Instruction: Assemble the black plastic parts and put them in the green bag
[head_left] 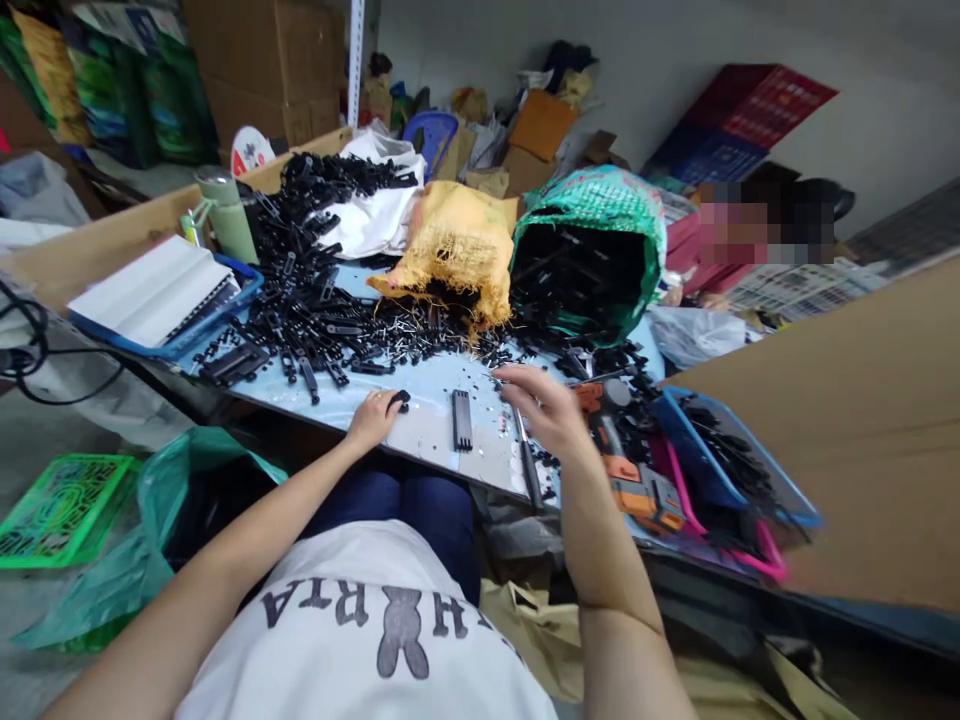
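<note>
Near left: left hand [367, 420] pinches black piece [402, 402] | near right: right hand [553, 408] half-open, hold unclear | dark block [462, 420] between, completeness unclear | far: loose parts [300, 290] heaped

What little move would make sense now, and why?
Perhaps the left hand could bring its small black piece closer to the long black ridged block. That block lies nearby on the pale work surface, between the two hands, and nothing seems to stand in the way.
</note>
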